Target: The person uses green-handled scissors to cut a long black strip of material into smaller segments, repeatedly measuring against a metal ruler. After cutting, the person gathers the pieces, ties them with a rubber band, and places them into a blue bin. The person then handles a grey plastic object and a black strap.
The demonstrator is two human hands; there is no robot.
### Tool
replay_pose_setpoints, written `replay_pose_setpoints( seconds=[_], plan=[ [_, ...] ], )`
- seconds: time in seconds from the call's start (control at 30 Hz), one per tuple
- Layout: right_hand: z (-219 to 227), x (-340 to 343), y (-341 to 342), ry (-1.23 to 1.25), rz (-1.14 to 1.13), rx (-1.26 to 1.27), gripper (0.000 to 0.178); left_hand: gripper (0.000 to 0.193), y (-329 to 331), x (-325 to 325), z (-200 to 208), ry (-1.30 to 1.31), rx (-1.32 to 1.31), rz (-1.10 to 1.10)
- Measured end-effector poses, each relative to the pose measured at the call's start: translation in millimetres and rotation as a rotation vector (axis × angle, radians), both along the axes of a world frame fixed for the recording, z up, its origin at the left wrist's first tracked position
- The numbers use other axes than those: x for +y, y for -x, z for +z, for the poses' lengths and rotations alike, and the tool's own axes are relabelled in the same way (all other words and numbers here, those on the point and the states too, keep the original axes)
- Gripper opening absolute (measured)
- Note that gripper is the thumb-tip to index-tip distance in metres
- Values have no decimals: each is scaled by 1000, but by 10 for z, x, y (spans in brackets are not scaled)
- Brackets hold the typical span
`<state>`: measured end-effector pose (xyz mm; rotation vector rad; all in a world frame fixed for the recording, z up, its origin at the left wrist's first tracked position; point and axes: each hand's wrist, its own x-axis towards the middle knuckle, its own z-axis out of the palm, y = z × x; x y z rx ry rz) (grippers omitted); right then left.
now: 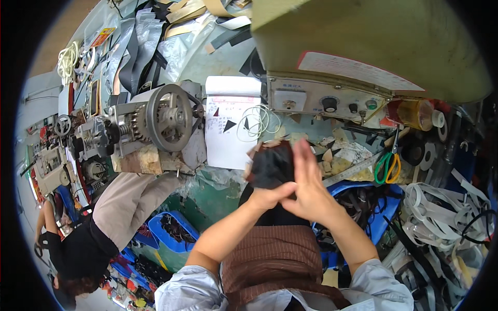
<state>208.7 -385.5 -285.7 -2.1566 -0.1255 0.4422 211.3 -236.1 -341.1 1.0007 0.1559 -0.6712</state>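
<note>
Green table [218,194] is carrying a flywheel machine [155,122] and scissors [388,166] | your left hand [270,196] is gripping black fabric [271,165] | right hand [308,186], fingers flat, is pressing it.

bare forearms; pale blue-grey sleeves [193,288] rolled to the elbows; brown pinstriped apron [274,259] over the front.

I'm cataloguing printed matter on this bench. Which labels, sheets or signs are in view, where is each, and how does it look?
White paper sheet: propped behind the hands, rectangular, with dark triangles and small markings.
Machine label: on the olive machine housing, upper right; long white strip, red-edged.
Control panel plate: below that label; pale, with knobs beside it.
Yellow-orange tag: upper left among grey sheets; small, rectangular.
</note>
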Motion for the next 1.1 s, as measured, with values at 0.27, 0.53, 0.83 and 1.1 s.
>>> replay_pose_setpoints(
  seconds=[0.27, 0.53, 0.83, 1.1],
  plan=[
    [-324, 212, 151, -460, -373, 149, 55, 60, 368, 727, 125, 512, 298, 283],
    [-902, 338, 220, -11, -278, -368, 20, 68, 568, 1073, 336, 395, 319, 191],
    [955, 341, 552, -1504, -210, 505, 58, 65, 584, 1367, 1258, 286, 254, -110],
    [1473, 1004, 1087, -1027, -206, 464, 114, 77, 684, 1722, 1903, 1, -134, -466]
  ],
)
